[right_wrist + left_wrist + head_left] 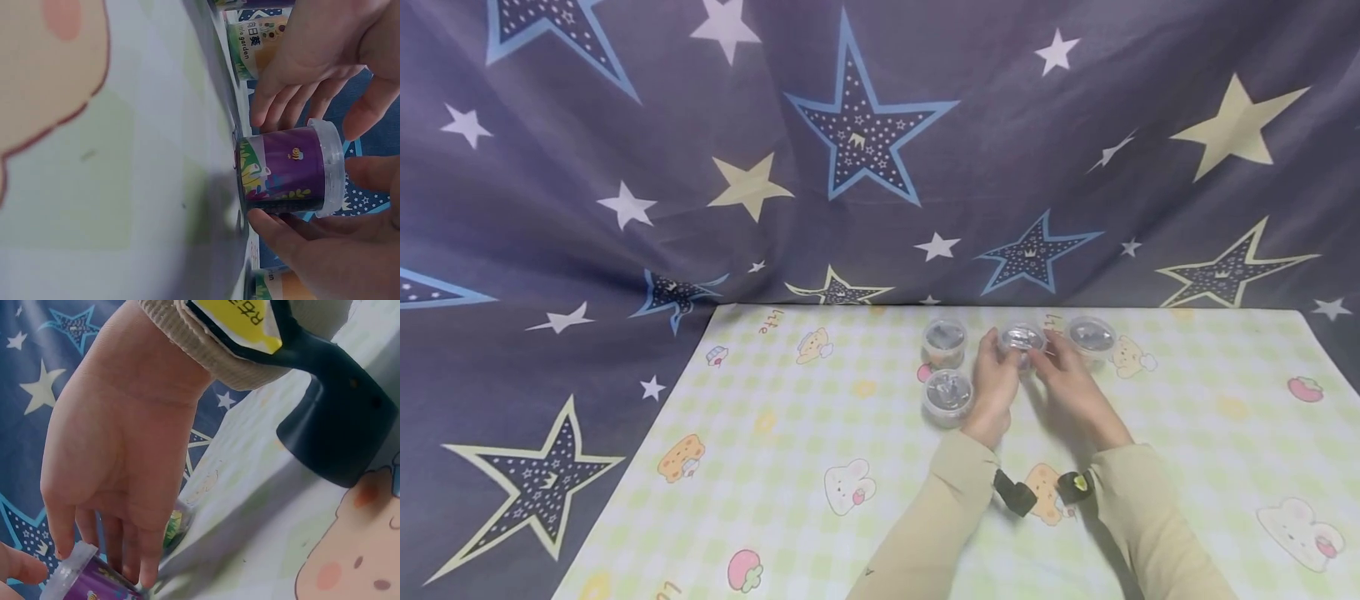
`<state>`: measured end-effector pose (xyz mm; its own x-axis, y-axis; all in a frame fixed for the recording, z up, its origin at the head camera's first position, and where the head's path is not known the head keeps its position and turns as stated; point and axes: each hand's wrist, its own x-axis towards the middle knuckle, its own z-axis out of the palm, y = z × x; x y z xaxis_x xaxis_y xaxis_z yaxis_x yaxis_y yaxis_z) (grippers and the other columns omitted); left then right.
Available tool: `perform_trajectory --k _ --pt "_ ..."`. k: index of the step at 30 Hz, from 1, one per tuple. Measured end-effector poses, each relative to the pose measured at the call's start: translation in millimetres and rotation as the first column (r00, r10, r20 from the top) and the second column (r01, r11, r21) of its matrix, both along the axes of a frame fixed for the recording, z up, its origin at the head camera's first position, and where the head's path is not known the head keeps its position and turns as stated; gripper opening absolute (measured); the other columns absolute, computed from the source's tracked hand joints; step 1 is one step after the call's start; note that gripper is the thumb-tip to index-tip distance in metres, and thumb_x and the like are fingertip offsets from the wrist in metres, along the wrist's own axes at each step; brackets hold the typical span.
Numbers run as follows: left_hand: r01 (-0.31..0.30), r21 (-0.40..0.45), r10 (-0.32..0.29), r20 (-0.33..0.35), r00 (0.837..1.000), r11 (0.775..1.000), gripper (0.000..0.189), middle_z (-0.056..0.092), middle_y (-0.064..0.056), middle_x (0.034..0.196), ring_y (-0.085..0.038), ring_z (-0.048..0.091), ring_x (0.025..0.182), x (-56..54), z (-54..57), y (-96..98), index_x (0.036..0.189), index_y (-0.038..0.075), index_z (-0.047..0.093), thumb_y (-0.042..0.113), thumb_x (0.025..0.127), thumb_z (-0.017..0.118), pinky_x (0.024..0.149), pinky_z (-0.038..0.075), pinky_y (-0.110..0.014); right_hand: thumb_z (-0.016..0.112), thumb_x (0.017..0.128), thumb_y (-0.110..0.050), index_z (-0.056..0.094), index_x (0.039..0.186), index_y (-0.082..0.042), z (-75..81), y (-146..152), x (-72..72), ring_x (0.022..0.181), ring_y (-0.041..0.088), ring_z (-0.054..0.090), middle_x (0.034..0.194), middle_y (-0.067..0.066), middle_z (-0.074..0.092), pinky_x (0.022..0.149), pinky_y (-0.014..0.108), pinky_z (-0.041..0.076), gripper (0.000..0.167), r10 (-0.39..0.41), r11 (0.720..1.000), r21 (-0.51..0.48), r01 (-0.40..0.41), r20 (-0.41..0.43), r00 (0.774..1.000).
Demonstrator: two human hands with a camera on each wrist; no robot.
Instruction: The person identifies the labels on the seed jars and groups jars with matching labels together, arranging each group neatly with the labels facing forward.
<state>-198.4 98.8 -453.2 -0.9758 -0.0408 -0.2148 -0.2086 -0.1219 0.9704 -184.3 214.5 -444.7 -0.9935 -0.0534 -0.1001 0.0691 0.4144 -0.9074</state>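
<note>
A small round tub (287, 169) with a clear lid and a purple garden-print label stands between my two hands. In the head view, foil-like material shows under the lid of this tub (1024, 335). My left hand (996, 385) holds its left side, fingers down along the wall and thumb by the lid rim. On the other side, my right hand (1075, 392) holds the tub, with a fingertip low on the wall and the thumb at the lid. Part of each hand's contact is hidden.
Similar lidded tubs stand close by: one at the back left (944, 342), one in front of it (947, 396) beside my left wrist, and one at the right (1091, 337). A checked cloth (805, 417) covers the table. A star-patterned curtain (670, 100) hangs behind.
</note>
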Motion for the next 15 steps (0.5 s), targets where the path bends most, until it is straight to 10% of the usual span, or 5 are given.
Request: perform_trajectory --k 15 --pt "0.003 0.003 -0.003 -0.020 1.000 1.000 0.053 0.046 -0.014 0.151 -0.031 0.044 0.140 0.4 -0.8 0.3 0.150 0.014 0.039 0.010 0.099 0.053 0.116 0.037 -0.043 0.041 0.107 -0.033 0.013 0.156 0.002 3.2 1.1 3.5 0.141 0.053 0.029 0.156 0.034 0.024 0.115 0.065 0.026 0.067 0.004 0.998 0.056 -0.002 -0.030 1.000"
